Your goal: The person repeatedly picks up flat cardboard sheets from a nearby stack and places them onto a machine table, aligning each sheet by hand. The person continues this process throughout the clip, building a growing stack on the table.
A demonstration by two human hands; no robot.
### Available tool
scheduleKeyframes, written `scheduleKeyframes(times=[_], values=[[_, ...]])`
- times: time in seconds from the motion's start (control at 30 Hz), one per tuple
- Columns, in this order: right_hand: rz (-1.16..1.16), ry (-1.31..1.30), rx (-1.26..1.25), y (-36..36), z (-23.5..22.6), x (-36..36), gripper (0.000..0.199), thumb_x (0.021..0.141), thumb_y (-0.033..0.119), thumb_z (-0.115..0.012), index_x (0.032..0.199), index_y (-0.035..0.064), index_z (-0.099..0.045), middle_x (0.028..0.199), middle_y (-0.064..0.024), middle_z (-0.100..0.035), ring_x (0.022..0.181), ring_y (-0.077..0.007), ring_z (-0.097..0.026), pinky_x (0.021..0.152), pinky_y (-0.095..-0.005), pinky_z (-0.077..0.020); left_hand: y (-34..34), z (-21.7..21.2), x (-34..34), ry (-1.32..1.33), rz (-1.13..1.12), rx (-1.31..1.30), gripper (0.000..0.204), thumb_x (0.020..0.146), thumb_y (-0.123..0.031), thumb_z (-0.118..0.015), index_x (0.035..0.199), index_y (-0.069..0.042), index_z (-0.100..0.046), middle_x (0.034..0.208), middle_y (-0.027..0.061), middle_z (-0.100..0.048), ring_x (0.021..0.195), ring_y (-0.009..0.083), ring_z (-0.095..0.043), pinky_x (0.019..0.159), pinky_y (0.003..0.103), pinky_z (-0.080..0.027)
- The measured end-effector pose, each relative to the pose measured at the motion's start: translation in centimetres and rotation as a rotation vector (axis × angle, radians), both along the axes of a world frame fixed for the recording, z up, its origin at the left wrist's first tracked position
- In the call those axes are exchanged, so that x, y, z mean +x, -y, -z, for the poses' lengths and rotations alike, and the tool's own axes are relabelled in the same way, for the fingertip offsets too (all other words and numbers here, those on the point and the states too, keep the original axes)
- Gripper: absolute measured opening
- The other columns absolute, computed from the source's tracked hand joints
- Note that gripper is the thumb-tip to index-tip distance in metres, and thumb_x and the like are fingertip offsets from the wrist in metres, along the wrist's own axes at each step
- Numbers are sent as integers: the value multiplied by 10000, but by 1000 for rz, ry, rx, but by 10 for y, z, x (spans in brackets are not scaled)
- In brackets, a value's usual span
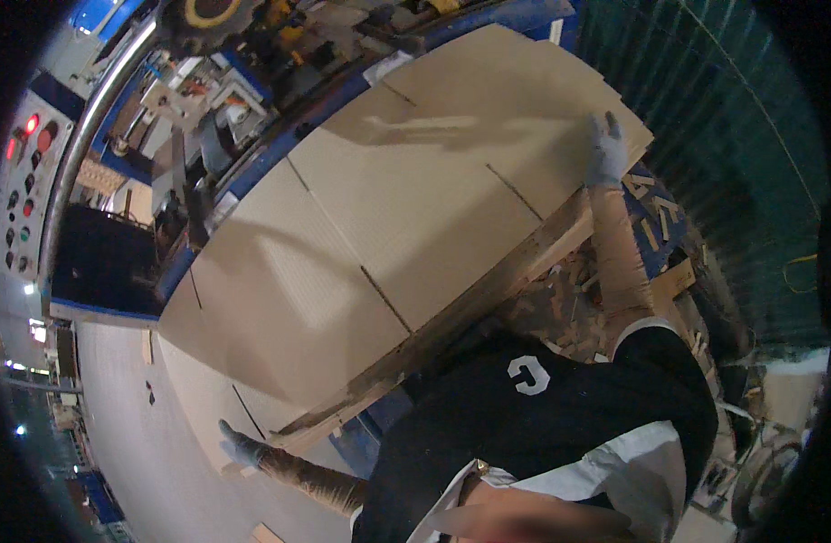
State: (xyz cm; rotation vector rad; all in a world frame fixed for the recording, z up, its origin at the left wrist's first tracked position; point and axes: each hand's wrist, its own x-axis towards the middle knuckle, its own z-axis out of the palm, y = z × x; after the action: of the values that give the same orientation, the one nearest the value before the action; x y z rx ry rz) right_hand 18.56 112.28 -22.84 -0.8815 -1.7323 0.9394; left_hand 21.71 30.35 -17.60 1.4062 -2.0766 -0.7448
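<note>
A broad sheet of brown corrugated cardboard (406, 199) with several dark slots lies slantwise in front of me. Stepped edges at its far right end suggest more sheets beneath. My right hand (605, 152), in a pale grey glove, rests flat on the sheet near that right end, fingers stretched and apart. At the near left end, my left hand (241, 445), gloved alike, touches the sheet's edge with its fingers extended; whether the thumb hooks underneath is hidden. Both arms wear brown sleeves (619, 258) and are spread wide.
Beyond the sheet stands a blue machine (243, 176) with metal parts and a dark toothed wheel (207, 20). A control panel (26, 195) with buttons and a red light is at the left, beside a curved metal rail (94, 118). Cardboard scraps (574, 303) litter the right. A green curtain-like wall (723, 136) borders the right.
</note>
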Motion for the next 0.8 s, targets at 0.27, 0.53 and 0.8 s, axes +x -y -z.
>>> scheduleKeyframes(times=[0.27,0.53,0.8], values=[[-8,-755,-325,18,-68,3,526,829,88,-690,1296,-8,-470,891,-75,-616,847,-157,-606,763,-303,-501,6,-69,26,-1104,110,282,501,867,-274,-619,1246,46,-550,1368,228,-438,1268,318,-419,1092,452,-281],[329,-226,210,48,-49,32,597,819,80,-700,1337,-44,-431,1115,-177,-617,973,-242,-615,853,-320,-493,79,-80,14,-1087,429,449,373,934,-174,-496,1244,28,-540,1284,231,-487,1098,305,-534,953,420,-453],[-273,-164,411,62,-116,29,333,894,110,-565,1177,-65,-575,1108,-118,-624,1057,-251,-588,933,-338,-456,73,-56,34,-867,517,275,363,916,-178,-530,1213,27,-570,1196,138,-578,1108,261,-543,959,409,-449]])
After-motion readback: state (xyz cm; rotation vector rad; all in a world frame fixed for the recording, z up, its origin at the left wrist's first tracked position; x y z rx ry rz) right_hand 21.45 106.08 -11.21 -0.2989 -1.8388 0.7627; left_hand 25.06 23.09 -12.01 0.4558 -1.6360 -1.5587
